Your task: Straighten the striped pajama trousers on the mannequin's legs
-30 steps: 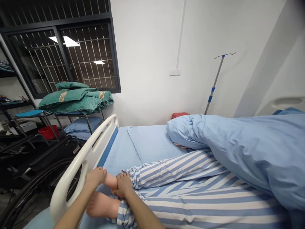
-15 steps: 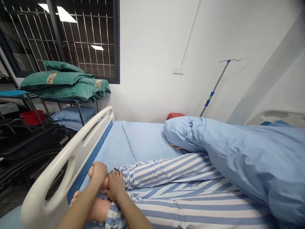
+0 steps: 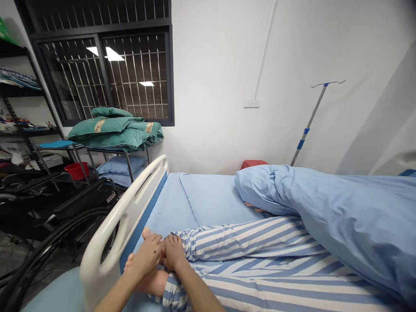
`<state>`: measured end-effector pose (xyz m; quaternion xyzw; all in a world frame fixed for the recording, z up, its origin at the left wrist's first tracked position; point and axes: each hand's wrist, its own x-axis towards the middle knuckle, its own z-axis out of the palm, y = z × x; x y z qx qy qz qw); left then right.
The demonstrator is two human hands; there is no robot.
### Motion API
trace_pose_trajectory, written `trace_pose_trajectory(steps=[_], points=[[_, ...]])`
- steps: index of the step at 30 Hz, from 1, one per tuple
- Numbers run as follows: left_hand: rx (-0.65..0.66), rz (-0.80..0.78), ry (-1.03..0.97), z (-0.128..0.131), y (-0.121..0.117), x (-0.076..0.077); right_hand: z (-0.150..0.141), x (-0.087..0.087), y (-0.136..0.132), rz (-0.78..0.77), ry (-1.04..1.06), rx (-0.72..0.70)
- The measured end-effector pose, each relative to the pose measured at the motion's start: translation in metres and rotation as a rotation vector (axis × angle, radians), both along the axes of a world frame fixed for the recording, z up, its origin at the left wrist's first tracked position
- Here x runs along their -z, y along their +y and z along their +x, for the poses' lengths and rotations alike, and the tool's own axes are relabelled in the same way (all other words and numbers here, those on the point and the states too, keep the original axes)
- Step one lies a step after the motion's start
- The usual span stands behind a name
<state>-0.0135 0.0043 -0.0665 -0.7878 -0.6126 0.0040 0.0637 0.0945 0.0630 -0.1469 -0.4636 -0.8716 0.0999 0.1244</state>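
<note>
A person in blue-and-white striped trousers (image 3: pixel 247 238) lies on the bed, both bare feet towards the footboard. My left hand (image 3: pixel 150 253) is closed over the top of the farther foot (image 3: pixel 147 232), whose toes show past my knuckles. Right beside it, my right hand (image 3: pixel 174 251) wraps round the ankle of that same leg, just below the gathered trouser cuff. Beneath my left forearm rests the nearer foot (image 3: pixel 152 281), partly covered. A light blue quilt (image 3: pixel 325 208) covers the upper legs, and the lying person's hand (image 3: pixel 253 207) peeks from under its edge.
The white footboard (image 3: pixel 130 203) stands close left of my hands. Past it are a wheelchair (image 3: pixel 84 208), a red bucket (image 3: pixel 77 170) and green bedding (image 3: pixel 120 130) on a rack. An IV pole (image 3: pixel 308 123) and a red object (image 3: pixel 253 163) stand behind the bed.
My left hand has shifted from around the toes to the top of the foot, uncovering the toes. My right hand stays on the ankle. The view has swung left and slightly up.
</note>
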Motion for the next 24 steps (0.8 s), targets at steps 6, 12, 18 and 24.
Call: trace_pose_trajectory(steps=[6,12,18,24], points=[[-0.161,0.197,0.029,-0.046,-0.048,0.004,0.000,-0.014,-0.031,0.053,0.185,0.062],[-0.326,-0.014,0.135,-0.058,-0.049,-0.003,0.008,-0.028,-0.066,0.160,0.366,-0.125],[-0.241,-0.124,0.263,-0.030,-0.022,-0.018,0.011,0.007,-0.074,0.121,0.349,-0.142],[-0.116,-0.240,0.331,-0.015,-0.016,-0.012,0.004,0.018,-0.070,0.121,0.296,-0.072]])
